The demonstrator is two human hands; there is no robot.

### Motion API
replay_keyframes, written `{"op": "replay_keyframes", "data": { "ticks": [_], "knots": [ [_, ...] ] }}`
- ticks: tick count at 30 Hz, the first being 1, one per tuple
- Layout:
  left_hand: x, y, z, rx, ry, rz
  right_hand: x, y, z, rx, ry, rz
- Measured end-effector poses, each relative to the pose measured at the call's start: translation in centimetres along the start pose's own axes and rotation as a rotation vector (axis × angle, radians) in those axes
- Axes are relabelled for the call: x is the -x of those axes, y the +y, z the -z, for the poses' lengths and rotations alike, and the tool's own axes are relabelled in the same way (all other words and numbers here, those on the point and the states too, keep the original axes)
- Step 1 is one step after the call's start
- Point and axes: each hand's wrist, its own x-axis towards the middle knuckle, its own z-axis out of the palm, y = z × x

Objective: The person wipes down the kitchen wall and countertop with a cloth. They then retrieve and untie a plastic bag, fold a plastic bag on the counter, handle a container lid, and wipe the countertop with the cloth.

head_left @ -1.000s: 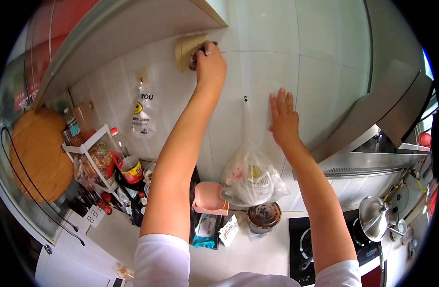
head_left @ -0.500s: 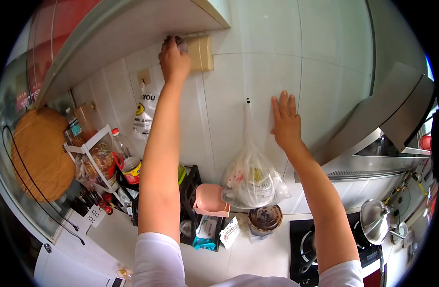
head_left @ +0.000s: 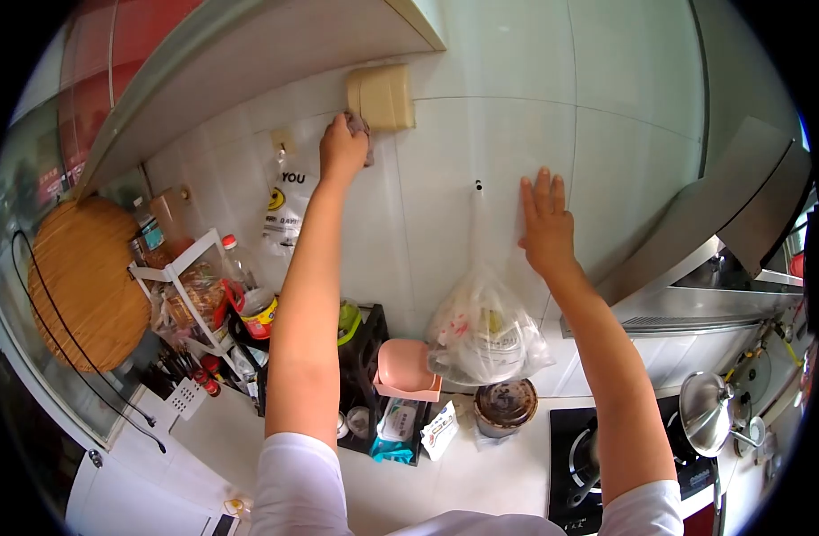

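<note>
A: The left hand [head_left: 342, 154] has come down from the upper left side of the beige box [head_left: 387, 96] to its lower left corner; the right hand [head_left: 548, 228] has kept its place. Surface?

B: Pale, glossy wall tiles [head_left: 490, 134] with thin joints, below a projecting cabinet [head_left: 249, 62]. A steel range hood [head_left: 673, 241] is at right; a black hob [head_left: 566, 500] is set in the white counter [head_left: 481, 482].

A: Hands?

B: Left: clasped around a crumpled grey-brown cloth [head_left: 362, 136] at that corner; whether the cloth touches the tile, I cannot tell. Right: bare, laid flat on the tile, fingers spread.

A: Materials, shapes?

B: The box is smooth and rectangular. A round, grained wooden board [head_left: 88, 286] stands upright at far left.

A: Containers?

B: A translucent plastic bag [head_left: 490, 335] hangs bulging from the wall, contents indistinct. Below it, a brown-lidded tub [head_left: 505, 406]; to the left, a pink bin [head_left: 408, 366]. A white rack [head_left: 182, 263] holds wrapped goods, not identifiable.
</note>
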Motion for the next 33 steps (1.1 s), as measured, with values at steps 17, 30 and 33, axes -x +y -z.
{"op": "replay_keyframes", "data": {
  "ticks": [17, 30, 33],
  "knots": [
    [7.1, 3.0, -7.3, -0.347, 0.551, -0.371, 0.1, 0.1, -0.2, -0.031, -0.016, -0.015],
    [2.0, 9.9, -11.3, -0.619, 0.328, -0.75, 0.1, 0.2, -0.3, -0.073, -0.041, -0.029],
    [0.6, 11.3, -11.1, -0.593, 0.338, -0.604, 0.1, 0.4, -0.2, -0.062, -0.044, -0.023]
  ]
}}
